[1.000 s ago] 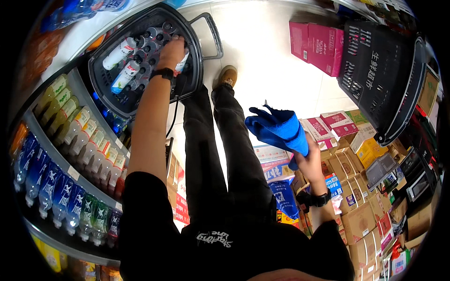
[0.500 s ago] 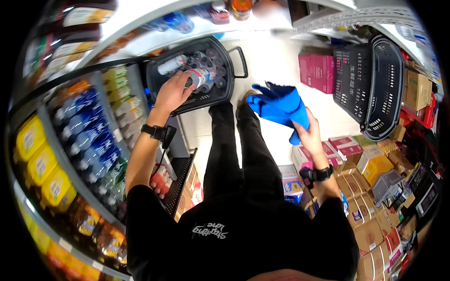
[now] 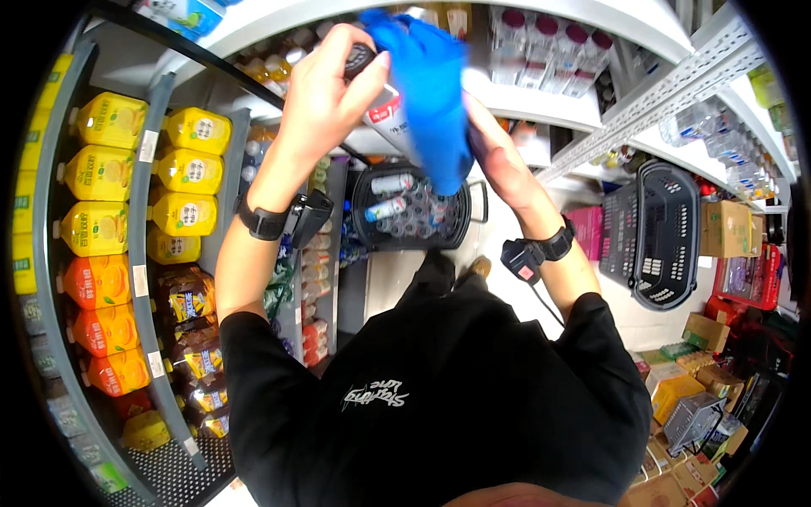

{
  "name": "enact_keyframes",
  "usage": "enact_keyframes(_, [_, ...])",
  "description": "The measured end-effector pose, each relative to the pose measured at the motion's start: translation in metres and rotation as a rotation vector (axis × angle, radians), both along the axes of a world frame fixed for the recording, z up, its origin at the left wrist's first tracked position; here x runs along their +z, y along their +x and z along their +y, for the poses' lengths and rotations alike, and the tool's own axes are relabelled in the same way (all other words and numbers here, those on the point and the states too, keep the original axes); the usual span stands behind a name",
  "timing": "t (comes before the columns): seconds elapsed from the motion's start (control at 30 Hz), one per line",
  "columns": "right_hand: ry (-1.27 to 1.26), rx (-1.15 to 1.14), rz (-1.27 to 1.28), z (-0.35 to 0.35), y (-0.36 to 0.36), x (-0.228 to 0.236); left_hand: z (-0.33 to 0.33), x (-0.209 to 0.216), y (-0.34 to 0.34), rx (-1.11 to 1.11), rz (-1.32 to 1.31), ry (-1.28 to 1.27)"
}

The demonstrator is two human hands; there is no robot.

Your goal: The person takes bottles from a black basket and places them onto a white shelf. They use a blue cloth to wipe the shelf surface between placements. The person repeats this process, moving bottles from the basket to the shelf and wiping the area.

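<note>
I see the left hand (image 3: 325,100) curled around a tilted, dark-capped, white-and-red bottle (image 3: 390,120), the right hand (image 3: 509,173) against blue cloth (image 3: 435,97), its grip unclear.

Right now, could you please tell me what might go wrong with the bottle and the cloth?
The left hand grips the bottle near its black cap, so it might slip and fall. The blue cloth hides part of the bottle, so a poor hold beside the right hand could go unnoticed. Both hands appear close to the white shelf, so a knock seems possible.
</note>
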State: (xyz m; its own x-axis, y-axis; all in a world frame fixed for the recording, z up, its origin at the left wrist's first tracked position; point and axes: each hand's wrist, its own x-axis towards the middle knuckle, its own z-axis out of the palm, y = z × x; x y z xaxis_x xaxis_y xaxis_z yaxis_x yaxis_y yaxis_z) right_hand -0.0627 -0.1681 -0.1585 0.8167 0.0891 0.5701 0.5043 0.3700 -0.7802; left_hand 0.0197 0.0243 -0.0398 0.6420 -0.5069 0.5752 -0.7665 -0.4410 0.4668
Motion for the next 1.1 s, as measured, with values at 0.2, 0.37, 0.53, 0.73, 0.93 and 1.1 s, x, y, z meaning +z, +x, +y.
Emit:
enact_keyframes(0.2, [-0.270,0.117,0.295,-0.017,0.031,0.031,0.007,0.051,-0.003,-0.171,-0.019,-0.151])
enact_keyframes(0.37, [-0.408,-0.109,-0.017,0.015,0.028,0.059,0.016,0.060,-0.003,-0.258,-0.038,-0.062])
enact_keyframes(0.53, [-0.400,-0.276,-0.063,0.058,0.034,0.090,0.035,0.054,0.021,-0.314,-0.131,-0.120])
enact_keyframes(0.73, [-0.628,-0.558,-0.295,0.064,0.047,0.094,0.047,0.098,0.025,-0.375,-0.112,-0.127])
enact_keyframes(0.93, [-0.831,-0.676,-0.399,0.033,0.052,0.069,0.038,0.130,0.056,-0.398,-0.111,-0.182])
enact_keyframes(1.1, [-0.602,-0.847,-0.312,-0.031,0.063,0.066,0.009,0.163,0.116,-0.319,-0.198,-0.229])
